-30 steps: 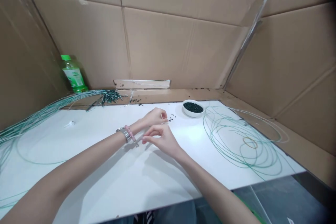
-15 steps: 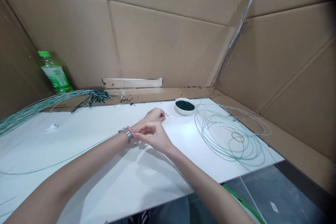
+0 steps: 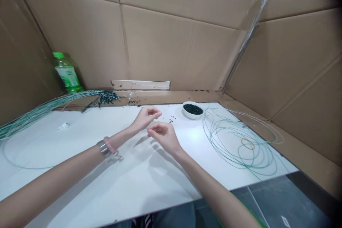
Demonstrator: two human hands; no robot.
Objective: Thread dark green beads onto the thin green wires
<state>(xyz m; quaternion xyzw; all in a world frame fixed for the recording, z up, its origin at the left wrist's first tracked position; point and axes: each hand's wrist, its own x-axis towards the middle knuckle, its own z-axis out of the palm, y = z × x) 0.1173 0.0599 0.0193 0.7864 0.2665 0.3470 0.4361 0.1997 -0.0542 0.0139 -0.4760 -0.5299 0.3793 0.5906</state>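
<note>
My left hand (image 3: pixel 148 117), with a metal watch and a pink bead bracelet (image 3: pixel 110 146) on its wrist, hovers over the white board. Its thumb and fingers are pinched; what lies between them is too small to make out. Close beside it, nearer to me, my right hand (image 3: pixel 166 136) is closed in a pinch too, and its contents cannot be made out. A thin green wire (image 3: pixel 34 168) curves in from the left and disappears behind my left forearm. Several loose dark beads (image 3: pixel 172 118) lie just beyond the hands, near a white bowl (image 3: pixel 192 115) of dark green beads.
Loops of green wire (image 3: pixel 240 149) spread over the right of the white board (image 3: pixel 128 196). At the back left, a bundle of green wires (image 3: pixel 53 106) with dark ends lies by a green bottle (image 3: pixel 68 74). A small white object (image 3: pixel 63 126) lies left. Cardboard walls (image 3: pixel 157 42) enclose the board.
My right hand has come away from the left wrist, moving slightly right. My left hand has turned, its thumb and fingers now showing. More loose beads show by the bowl. The view has shifted slightly.
</note>
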